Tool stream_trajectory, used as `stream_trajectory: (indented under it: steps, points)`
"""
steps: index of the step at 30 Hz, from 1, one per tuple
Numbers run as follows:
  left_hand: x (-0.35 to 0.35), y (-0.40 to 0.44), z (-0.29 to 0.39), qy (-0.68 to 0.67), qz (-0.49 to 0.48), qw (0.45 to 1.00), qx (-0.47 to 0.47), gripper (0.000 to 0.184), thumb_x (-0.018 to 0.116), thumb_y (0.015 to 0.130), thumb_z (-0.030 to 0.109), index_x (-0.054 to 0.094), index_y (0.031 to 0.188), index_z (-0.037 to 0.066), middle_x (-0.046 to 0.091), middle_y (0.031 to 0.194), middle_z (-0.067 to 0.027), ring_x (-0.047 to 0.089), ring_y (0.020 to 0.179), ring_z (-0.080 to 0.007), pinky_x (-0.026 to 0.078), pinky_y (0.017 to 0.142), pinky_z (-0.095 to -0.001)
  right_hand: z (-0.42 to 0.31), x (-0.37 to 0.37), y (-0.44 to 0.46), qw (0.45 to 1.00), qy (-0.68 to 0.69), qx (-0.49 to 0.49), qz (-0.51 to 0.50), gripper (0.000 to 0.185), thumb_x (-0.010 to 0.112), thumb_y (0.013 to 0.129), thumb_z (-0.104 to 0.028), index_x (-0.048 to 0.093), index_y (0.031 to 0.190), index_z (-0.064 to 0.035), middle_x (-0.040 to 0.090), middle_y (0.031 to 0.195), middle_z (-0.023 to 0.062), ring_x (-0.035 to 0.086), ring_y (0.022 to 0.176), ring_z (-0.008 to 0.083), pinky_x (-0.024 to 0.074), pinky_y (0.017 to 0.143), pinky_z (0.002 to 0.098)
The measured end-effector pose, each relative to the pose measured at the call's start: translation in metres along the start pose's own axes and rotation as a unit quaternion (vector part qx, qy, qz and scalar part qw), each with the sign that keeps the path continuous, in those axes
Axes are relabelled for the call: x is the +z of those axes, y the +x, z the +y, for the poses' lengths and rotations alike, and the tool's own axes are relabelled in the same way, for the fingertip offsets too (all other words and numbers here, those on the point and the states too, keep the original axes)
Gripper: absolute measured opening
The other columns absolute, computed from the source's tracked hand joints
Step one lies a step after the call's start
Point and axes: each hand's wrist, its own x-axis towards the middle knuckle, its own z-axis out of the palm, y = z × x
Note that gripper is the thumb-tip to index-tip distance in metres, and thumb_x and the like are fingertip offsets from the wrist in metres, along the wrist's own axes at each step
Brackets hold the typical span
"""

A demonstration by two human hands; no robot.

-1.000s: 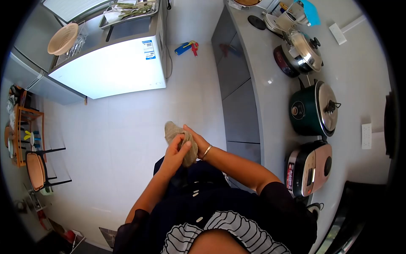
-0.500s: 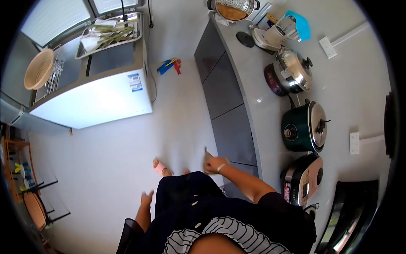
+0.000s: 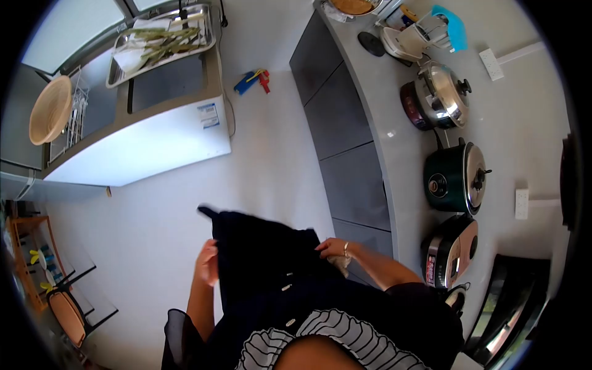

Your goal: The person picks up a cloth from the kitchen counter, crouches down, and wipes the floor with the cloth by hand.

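Observation:
The dark skirt (image 3: 265,246) of my dress is spread wide in front of me, hiding my feet. My left hand (image 3: 207,264) is at its left edge; the fingers are blurred and partly behind the fabric, so their grip is unclear. On the other side, my right hand (image 3: 333,248), with a bracelet at the wrist, is closed, its fingertips at the skirt's right edge. A crumpled beige cloth (image 3: 339,264) hangs from beneath that hand.
Along the right runs a grey counter (image 3: 376,123) with a steel pot (image 3: 444,92), green cooker (image 3: 453,179) and rice cooker (image 3: 453,253). A white freezer (image 3: 154,145) stands left, bearing a metal tray (image 3: 213,37) and basket (image 3: 50,111). Blue and red items (image 3: 253,80) lie on the floor.
The skirt has flared out and now covers the feet. My left hand has risen to its left edge. My right hand has shifted right, and the cloth now hangs below it.

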Motion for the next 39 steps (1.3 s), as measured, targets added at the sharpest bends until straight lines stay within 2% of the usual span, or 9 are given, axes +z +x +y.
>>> stream_trajectory:
  steps: [5, 14, 20, 24, 27, 29, 33, 35, 39]
  points:
    - [0.029, 0.041, -0.095, 0.112, -0.123, 0.948, -0.27, 0.017, 0.062, 0.087, 0.005, 0.061, 0.104, 0.008, 0.053, 0.139, -0.0124, 0.053, 0.119, -0.0178, 0.039, 0.105, -0.031, -0.052, 0.002, -0.011, 0.966, -0.119, -0.069, -0.218, 0.036, 0.064, 0.084, -0.011, 0.067, 0.119, -0.0052, 0.071, 0.101, 0.005, 0.061, 0.088, 0.0125, 0.049, 0.081, 0.0281]
    - [-0.02, 0.131, -0.204, 0.496, -0.339, 0.74, -0.303, 0.035, 0.058, 0.092, 0.013, 0.058, 0.126, 0.004, 0.063, 0.121, -0.0122, 0.059, 0.111, -0.0179, 0.047, 0.093, -0.0318, -0.075, -0.053, 0.082, 0.868, -0.279, -0.087, -0.401, 0.03, 0.068, 0.085, -0.016, 0.068, 0.113, -0.0063, 0.07, 0.091, 0.0026, 0.06, 0.079, 0.0126, 0.0484, 0.074, 0.0298]
    - [-0.085, 0.157, -0.306, 0.612, -0.44, 0.555, -0.351, 0.025, 0.058, 0.093, 0.02, 0.068, 0.11, 0.005, 0.071, 0.095, -0.0107, 0.068, 0.084, -0.0178, 0.053, 0.07, -0.0337, -0.105, -0.174, 0.166, 0.986, -0.096, -0.109, 0.078, 0.056, 0.078, 0.075, -0.031, 0.063, 0.128, -0.0183, 0.065, 0.087, 0.0015, 0.06, 0.08, 0.0129, 0.0512, 0.079, 0.03]
    - [-0.121, 0.19, -0.317, 0.602, -0.585, 0.476, -0.264, 0.024, 0.062, 0.089, 0.022, 0.071, 0.103, 0.006, 0.071, 0.071, -0.0083, 0.069, 0.06, -0.0232, 0.053, 0.055, -0.0355, -0.069, -0.228, 0.275, 0.902, -0.043, -0.269, 0.336, 0.029, 0.066, 0.085, -0.009, 0.067, 0.114, -0.01, 0.06, 0.097, 0.0034, 0.058, 0.086, 0.0159, 0.0493, 0.079, 0.0289]
    - [-0.055, 0.266, -0.205, 0.624, -0.464, 0.443, -0.445, 0.026, 0.062, 0.088, 0.025, 0.072, 0.105, 0.007, 0.073, 0.079, -0.01, 0.069, 0.06, -0.0214, 0.053, 0.057, -0.0342, -0.05, -0.26, 0.345, 0.837, -0.087, -0.304, 0.446, 0.022, 0.062, 0.089, -0.009, 0.066, 0.111, -0.0067, 0.06, 0.101, 0.011, 0.061, 0.087, 0.0242, 0.0497, 0.076, 0.0321]
    - [-0.089, 0.306, -0.172, 0.596, -0.386, 0.552, -0.437, 0.027, 0.063, 0.087, 0.026, 0.073, 0.107, 0.009, 0.073, 0.092, -0.011, 0.07, 0.073, -0.0222, 0.054, 0.067, -0.034, -0.035, -0.276, 0.386, 0.789, -0.069, -0.353, 0.499, 0.023, 0.062, 0.089, -0.009, 0.065, 0.112, -0.0059, 0.059, 0.103, 0.0126, 0.061, 0.087, 0.0269, 0.0505, 0.078, 0.0333]
    - [-0.152, 0.384, -0.126, 0.738, -0.189, 0.594, -0.256, 0.03, 0.067, 0.086, 0.023, 0.071, 0.114, 0.011, 0.068, 0.104, -0.0124, 0.064, 0.102, -0.0269, 0.051, 0.085, -0.038, 0.035, -0.294, 0.468, 0.815, -0.23, -0.272, 0.457, 0.032, 0.06, 0.09, -0.008, 0.062, 0.122, -0.0069, 0.057, 0.119, 0.0141, 0.058, 0.107, 0.0315, 0.049, 0.094, 0.0399]
    - [-0.213, 0.412, -0.128, 0.781, -0.076, 0.615, -0.076, 0.03, 0.068, 0.087, 0.02, 0.067, 0.114, 0.007, 0.067, 0.11, -0.0128, 0.068, 0.089, -0.027, 0.053, 0.078, -0.0356, 0.082, -0.296, 0.511, 0.844, -0.271, -0.188, 0.423, 0.042, 0.06, 0.091, -0.011, 0.055, 0.133, -0.01, 0.05, 0.137, 0.0153, 0.049, 0.124, 0.0356, 0.0434, 0.104, 0.0435]
    - [-0.246, 0.453, -0.115, 0.762, 0.02, 0.643, -0.073, 0.028, 0.064, 0.092, 0.013, 0.064, 0.118, 0.003, 0.065, 0.109, -0.0148, 0.066, 0.09, -0.0236, 0.053, 0.078, -0.0356, 0.134, -0.305, 0.578, 0.842, -0.314, -0.136, 0.416, 0.058, 0.058, 0.093, -0.024, 0.04, 0.147, -0.0154, 0.035, 0.154, 0.0166, 0.034, 0.139, 0.0389, 0.033, 0.113, 0.046]
